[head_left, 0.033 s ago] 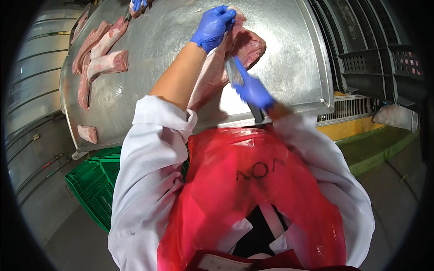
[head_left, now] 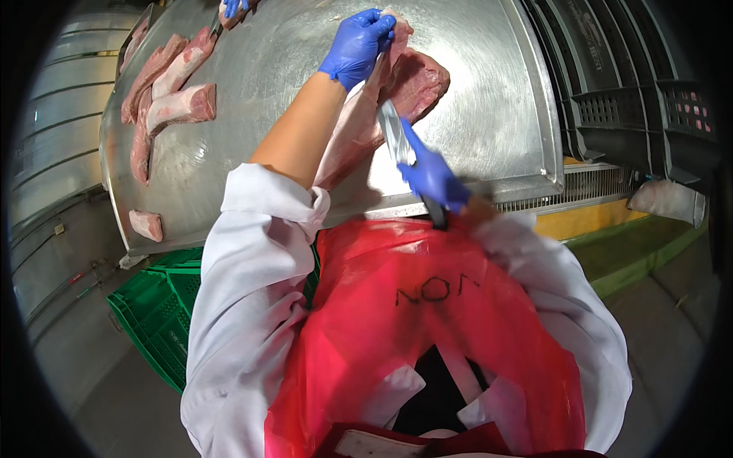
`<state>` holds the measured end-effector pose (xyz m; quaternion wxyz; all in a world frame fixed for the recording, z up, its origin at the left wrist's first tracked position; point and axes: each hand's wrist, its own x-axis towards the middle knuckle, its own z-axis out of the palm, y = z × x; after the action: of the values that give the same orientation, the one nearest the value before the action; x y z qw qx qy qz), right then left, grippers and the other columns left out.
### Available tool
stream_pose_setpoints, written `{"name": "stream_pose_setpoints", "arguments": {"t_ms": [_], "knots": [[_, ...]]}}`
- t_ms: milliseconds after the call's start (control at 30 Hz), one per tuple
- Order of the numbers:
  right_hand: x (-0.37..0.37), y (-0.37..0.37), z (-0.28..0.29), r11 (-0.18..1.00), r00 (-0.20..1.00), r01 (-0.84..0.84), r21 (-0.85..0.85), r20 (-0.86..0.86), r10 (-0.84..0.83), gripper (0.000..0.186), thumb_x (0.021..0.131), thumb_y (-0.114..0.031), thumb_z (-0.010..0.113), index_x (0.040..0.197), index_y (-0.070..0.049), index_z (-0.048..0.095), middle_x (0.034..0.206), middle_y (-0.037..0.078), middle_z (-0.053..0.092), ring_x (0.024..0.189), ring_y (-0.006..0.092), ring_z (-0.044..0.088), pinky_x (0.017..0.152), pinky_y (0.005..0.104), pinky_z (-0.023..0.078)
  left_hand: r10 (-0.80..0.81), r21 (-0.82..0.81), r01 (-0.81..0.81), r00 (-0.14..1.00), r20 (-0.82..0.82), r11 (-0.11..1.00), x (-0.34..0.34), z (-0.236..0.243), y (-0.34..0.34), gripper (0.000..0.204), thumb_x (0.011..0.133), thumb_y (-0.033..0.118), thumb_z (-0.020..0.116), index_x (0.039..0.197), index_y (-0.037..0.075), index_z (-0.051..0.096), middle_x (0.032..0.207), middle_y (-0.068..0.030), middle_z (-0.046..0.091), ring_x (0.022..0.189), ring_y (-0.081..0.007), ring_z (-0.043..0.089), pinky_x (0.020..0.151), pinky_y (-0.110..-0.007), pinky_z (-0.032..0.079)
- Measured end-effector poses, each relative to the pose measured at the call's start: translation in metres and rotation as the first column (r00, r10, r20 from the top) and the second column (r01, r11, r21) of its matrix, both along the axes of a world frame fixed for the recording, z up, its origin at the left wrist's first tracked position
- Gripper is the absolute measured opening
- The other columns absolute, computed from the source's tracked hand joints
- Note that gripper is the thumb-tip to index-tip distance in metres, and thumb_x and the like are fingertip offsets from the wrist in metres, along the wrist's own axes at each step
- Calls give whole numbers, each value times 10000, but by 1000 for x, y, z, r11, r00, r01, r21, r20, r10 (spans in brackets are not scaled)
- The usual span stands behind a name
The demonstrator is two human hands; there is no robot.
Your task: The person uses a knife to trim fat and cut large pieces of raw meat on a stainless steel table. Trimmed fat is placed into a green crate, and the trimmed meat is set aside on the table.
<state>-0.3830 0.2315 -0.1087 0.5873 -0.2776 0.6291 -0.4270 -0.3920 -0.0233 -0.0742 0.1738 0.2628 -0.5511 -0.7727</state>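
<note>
In the far middle of the metal table, my blue-gloved left hand (head_left: pixel 357 47) pinches the far end of a pale, fatty strip on a large piece of raw meat (head_left: pixel 421 80). The meat lies on the steel, and its near part runs behind my left forearm. My right hand (head_left: pixel 434 179), also gloved in blue and slightly blurred, is closed round the dark handle of a knife (head_left: pixel 394 131). Its blade points away from me, with the tip by the meat's cut edge just below the pale strip. Whether the tip touches the meat I cannot tell.
Several long meat cuts (head_left: pixel 182 107) and a small chunk (head_left: pixel 146 225) lie on the steel table (head_left: pixel 500 99) at left. Another person's gloved hand (head_left: pixel 240 6) shows at the top edge. Black crates (head_left: pixel 611 107) stand at right; a green crate (head_left: pixel 156 313) sits below left.
My right hand and the knife have drawn slightly toward me and to the right. My left hand keeps its grip on the strip, almost unmoved.
</note>
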Motion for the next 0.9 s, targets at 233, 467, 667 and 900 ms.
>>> {"name": "stream_pose_setpoints", "arguments": {"t_ms": [233, 467, 667, 900], "knots": [[2, -86, -44, 995, 955, 82, -62, -282, -97, 547, 931, -184, 581, 1398, 11, 373, 746, 177, 673, 594, 247, 664, 554, 375, 537, -196, -132, 193, 981, -6, 972, 6, 1, 0, 119, 980, 153, 598, 946, 46, 638, 815, -15, 621, 677, -96, 524, 629, -235, 438], [38, -98, -49, 995, 949, 54, -83, -307, -77, 847, 909, -93, 550, 1598, -91, 57, 777, 230, 669, 625, 326, 660, 606, 422, 550, -183, -145, 175, 982, -44, 974, 20, 43, -3, 149, 983, 137, 575, 878, 64, 653, 752, 1, 620, 608, -53, 481, 547, -194, 374], [121, -62, -20, 985, 955, 109, -130, -261, -141, 859, 896, -108, 540, 1608, -144, 62, 885, 250, 696, 688, 325, 707, 670, 402, 580, -248, -242, 198, 948, -199, 950, 54, 80, -19, 161, 995, 149, 553, 903, 60, 652, 727, 23, 579, 594, -47, 476, 534, -177, 357], [138, -104, -55, 974, 868, 72, -213, -468, -167, 863, 904, -120, 549, 1606, -155, 49, 897, 243, 691, 671, 332, 703, 647, 411, 574, -300, -263, 232, 918, -258, 936, 74, 121, -7, 156, 977, 113, 551, 857, 62, 637, 698, 33, 564, 579, -38, 489, 515, -176, 364]]}}
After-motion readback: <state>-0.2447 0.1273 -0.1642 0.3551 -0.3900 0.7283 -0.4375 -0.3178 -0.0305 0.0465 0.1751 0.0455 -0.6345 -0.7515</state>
